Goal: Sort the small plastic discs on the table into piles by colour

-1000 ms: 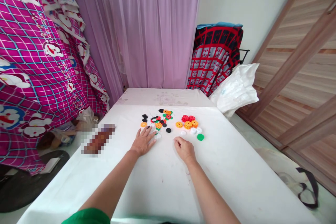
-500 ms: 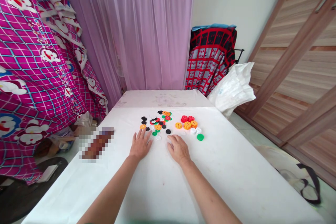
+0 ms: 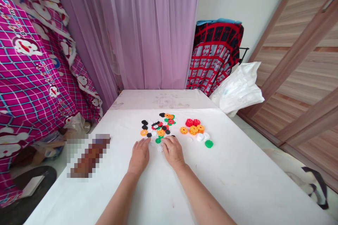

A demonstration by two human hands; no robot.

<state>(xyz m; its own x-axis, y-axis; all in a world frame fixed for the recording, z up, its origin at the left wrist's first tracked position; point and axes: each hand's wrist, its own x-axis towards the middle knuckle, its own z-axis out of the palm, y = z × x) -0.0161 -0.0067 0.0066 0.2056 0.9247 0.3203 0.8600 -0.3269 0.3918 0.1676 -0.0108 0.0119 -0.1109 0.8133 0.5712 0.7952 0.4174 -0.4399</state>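
Observation:
A loose pile of small flower-shaped plastic discs in black, orange, red, green and white lies on the white table. To its right is a sorted group: red discs, orange discs, white discs and one green disc. My left hand lies palm down at the pile's near edge, fingers stretched forward. My right hand is close beside it, fingers curled down onto pieces at the pile's near edge. A few white pieces show between the two hands.
A blurred brown object lies on the table's left side. Pink patterned bedding hangs at the left and a purple curtain behind. A red checked cloth and a white bag stand at the back right, by wooden panels.
My right hand has slid left from near the white and green discs to the pile's near edge. My left hand has drawn back a little, and the two hands now lie close together.

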